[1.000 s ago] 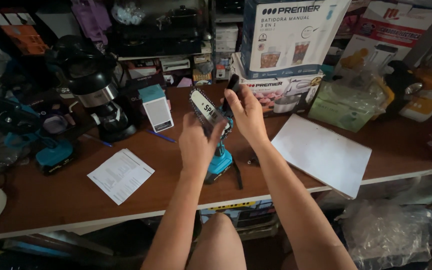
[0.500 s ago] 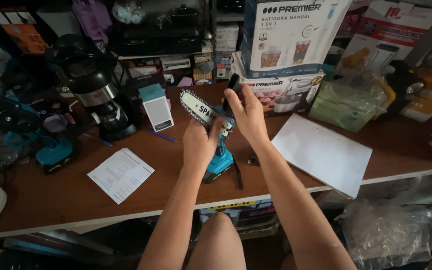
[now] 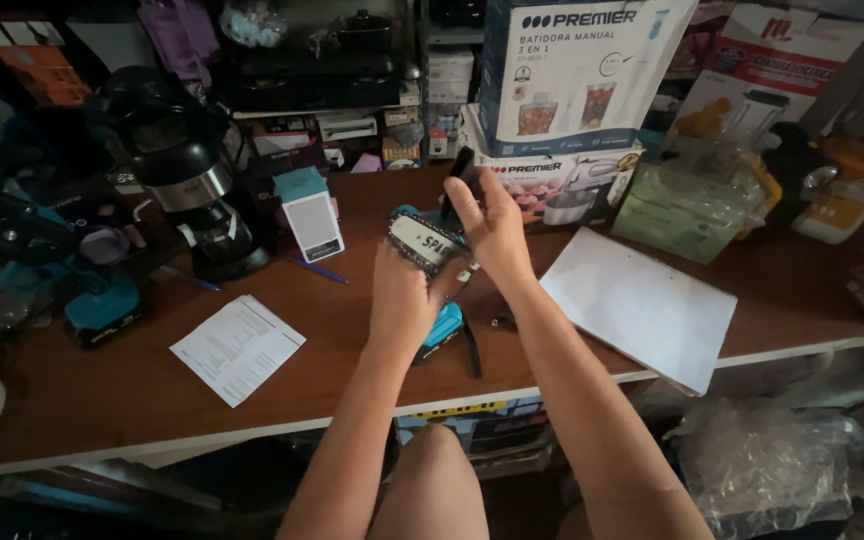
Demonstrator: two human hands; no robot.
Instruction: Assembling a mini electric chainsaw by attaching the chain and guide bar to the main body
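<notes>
My left hand [image 3: 402, 300] wraps its fingers shut around the blue mini chainsaw [image 3: 430, 290] over the table [image 3: 102, 400], near centre. At one o'clock, my right hand [image 3: 492, 225] pinches a black tool [image 3: 457, 172] upright. The white board [image 3: 642, 305] lies at three o'clock, and the coffee maker [image 3: 187, 190] stands at ten o'clock.

Likely repair workshop, cluttered workbench [image 3: 72, 400], boxed appliances [image 3: 572, 75], coffee maker [image 3: 187, 185]
</notes>
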